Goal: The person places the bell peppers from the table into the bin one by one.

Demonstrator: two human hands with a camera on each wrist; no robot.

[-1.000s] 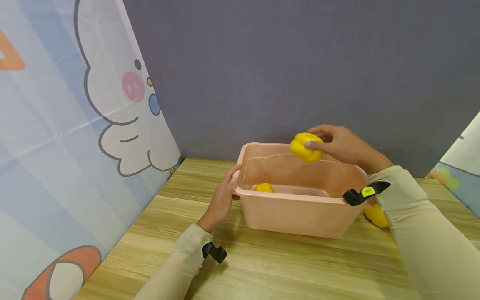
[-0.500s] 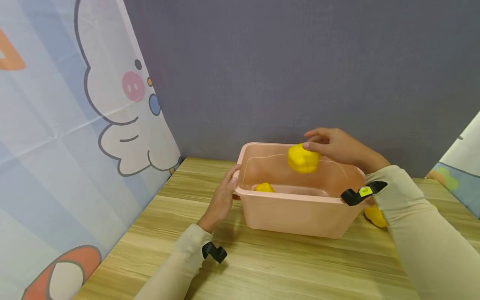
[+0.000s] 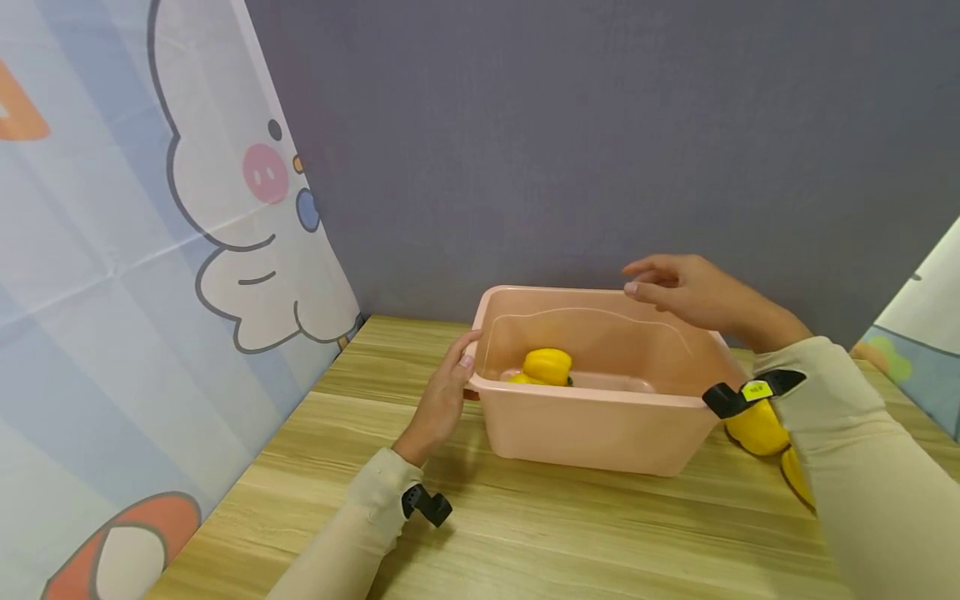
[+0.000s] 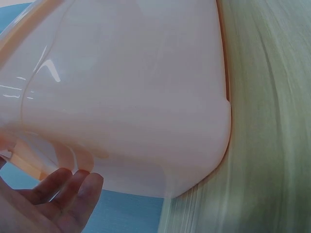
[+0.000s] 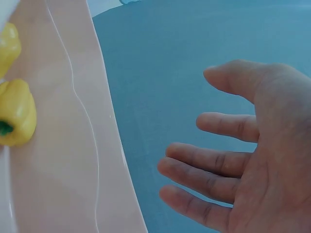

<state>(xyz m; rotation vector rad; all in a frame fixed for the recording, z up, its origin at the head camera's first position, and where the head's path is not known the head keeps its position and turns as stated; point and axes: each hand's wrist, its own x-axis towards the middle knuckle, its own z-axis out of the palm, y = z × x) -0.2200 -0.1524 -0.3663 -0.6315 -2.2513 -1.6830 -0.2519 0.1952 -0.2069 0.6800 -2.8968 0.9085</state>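
Observation:
My left hand [image 3: 441,398] grips the left end of a pink plastic bin [image 3: 585,429], thumb on the rim. In the left wrist view its fingers [image 4: 86,194] are tucked beneath the bin's rim. Above the bin's back right rim, my right hand [image 3: 693,290] holds nothing; the right wrist view shows its fingers apart and slightly bent. Inside the bin at the left lies a yellow bell pepper [image 3: 547,365] with a green stem [image 5: 6,128]. It is against a second yellow pepper [image 3: 522,379], mostly hidden by the front wall.
Right of the bin, a yellow pepper [image 3: 757,429] lies on the wooden table [image 3: 525,533]. Another yellow pepper [image 3: 797,477] is partly hidden by my right sleeve. A grey wall [image 3: 585,142] stands behind, and a cartoon-printed sheet [image 3: 112,275] at the left.
My right hand has let go of the yellow bell pepper, which dropped into the bin beside the other one. The hand has since moved slightly right. My left hand stays put.

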